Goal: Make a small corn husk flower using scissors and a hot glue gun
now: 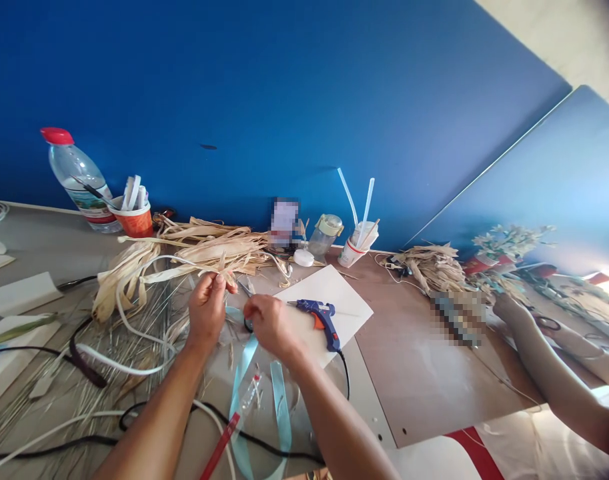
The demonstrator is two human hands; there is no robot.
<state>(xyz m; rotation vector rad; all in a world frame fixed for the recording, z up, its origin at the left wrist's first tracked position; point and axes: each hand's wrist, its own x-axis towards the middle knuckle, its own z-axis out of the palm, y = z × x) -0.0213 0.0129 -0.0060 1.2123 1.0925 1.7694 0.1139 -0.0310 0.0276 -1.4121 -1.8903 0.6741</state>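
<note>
My left hand [207, 308] is closed in a pinch on a small piece of pale dried husk [227, 275], its tip pointing up. Close by on the right, my right hand [270, 321] is closed around the scissors [248, 325]; a dark handle loop shows under the fingers and the blades [245, 287] point toward the left hand. Blade and husk look near each other, but I cannot tell if they touch. Beyond both hands lies a heap of dried husks [219, 243]. A blue glue gun [324, 321] rests on white paper [345, 297] right of my right hand.
Light blue ribbon [280, 407], cables and thin wire stems cover the table below my hands. Along the blue partition stand a bottle [81, 180], a red cup [135, 220], a glass jar [325, 235] and a white cup [353, 252]. Another person's arms [549, 367] reach in at right.
</note>
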